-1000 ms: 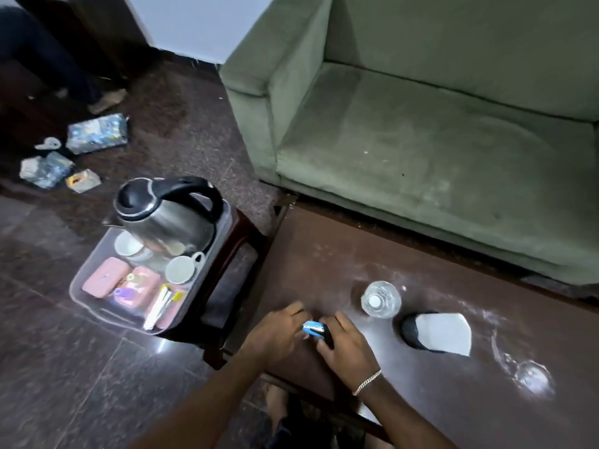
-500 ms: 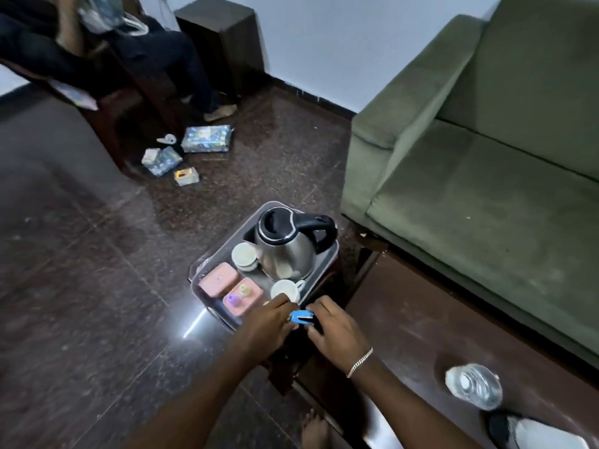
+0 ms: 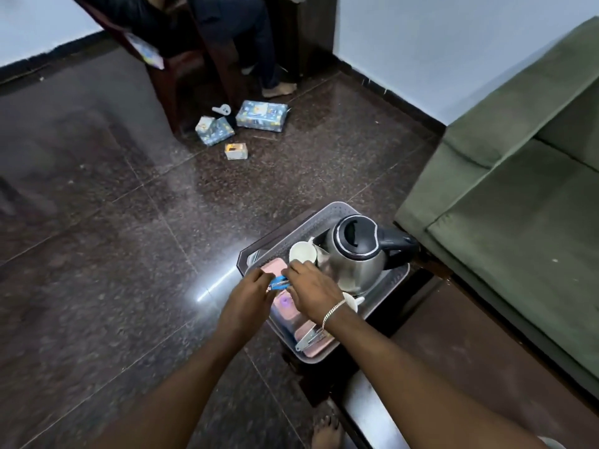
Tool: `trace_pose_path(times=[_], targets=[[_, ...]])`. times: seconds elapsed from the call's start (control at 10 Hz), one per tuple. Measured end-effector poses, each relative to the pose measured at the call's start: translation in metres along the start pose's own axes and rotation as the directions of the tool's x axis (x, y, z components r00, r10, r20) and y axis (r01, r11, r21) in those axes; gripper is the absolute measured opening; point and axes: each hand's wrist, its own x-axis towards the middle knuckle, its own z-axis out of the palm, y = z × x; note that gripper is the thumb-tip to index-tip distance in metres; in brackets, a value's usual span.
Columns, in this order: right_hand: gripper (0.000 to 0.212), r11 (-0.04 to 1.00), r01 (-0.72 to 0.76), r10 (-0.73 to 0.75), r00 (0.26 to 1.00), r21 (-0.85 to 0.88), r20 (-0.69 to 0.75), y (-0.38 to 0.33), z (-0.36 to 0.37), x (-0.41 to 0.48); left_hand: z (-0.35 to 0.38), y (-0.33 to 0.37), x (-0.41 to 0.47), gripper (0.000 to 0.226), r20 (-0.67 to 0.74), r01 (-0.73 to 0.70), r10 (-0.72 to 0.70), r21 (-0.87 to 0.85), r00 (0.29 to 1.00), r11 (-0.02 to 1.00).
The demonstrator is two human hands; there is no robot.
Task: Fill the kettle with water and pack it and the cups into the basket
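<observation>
Steel-grey kettle [image 3: 355,260] with black lid and black handle. White cup [image 3: 303,253] beside it. Pale grey basket [image 3: 319,218], walls dotted with small holes. Pink boxes [image 3: 274,266] inside; a purple spot on one. Small bright blue item [image 3: 278,282] pinched between the two hands. Silver bracelet [image 3: 332,314]. Olive green sofa [image 3: 518,202]. Dark brown speckled floor [image 3: 113,254] with thin pale joints. Blue patterned packets [image 3: 262,116]. Pale blue wall [image 3: 437,43], black skirting.
</observation>
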Motion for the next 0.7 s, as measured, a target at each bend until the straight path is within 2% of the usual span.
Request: trace_pose_path(times=[0.1,0.2,0.5,0.7], targets=[[0.028,0.997,0.025,-0.022,0.999,-0.076,0.033,-0.003,0.007,0.027,0.005,-0.013,0.009,0.03,-0.009,0.086,-0.086,0.002,0.996,0.996],[0.022,0.993,0.027,-0.023,0.999,-0.113,0.033,-0.003,0.016,0.042,0.014,-0.022,0.016,0.031,-0.017,0.106,-0.106,0.021,0.994,0.994],[0.024,0.996,0.0,0.009,0.996,-0.095,0.094,0.001,0.03,0.054,0.028,-0.036,0.024,0.028,0.004,0.103,-0.103,0.099,0.995,0.99],[0.042,0.999,-0.048,0.047,0.998,0.022,0.041,0.004,0.034,0.042,0.036,-0.04,0.02,0.048,-0.002,0.089,-0.089,0.014,0.996,0.996]])
